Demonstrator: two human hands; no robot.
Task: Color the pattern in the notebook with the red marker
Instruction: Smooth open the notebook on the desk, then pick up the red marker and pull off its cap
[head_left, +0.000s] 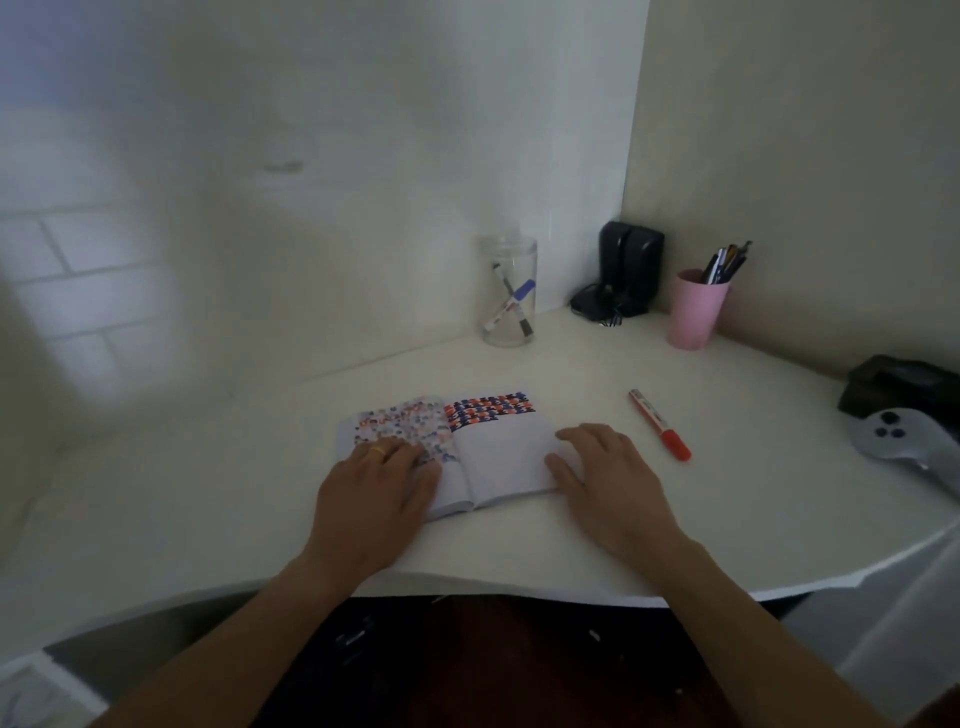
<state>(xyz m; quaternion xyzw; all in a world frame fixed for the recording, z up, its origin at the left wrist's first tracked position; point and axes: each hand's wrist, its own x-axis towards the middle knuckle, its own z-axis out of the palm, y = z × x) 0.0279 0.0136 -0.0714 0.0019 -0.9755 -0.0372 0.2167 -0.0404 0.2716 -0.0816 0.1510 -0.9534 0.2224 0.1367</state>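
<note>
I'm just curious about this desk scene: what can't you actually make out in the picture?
- Head view: left hand covers part of the notebook's left page.
- Red marker: label print too small to read.
- Clear jar: markers' labels are blurred.
- Pink cup: its wall hides the pens' lower ends.
- Grey controller: cut off by the right edge.

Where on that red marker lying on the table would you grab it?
Probably the white barrel of the red marker, pinched from above by the right hand beside it. It lies flat with its red cap toward the person, so the mid-barrel is free on both sides.
</note>
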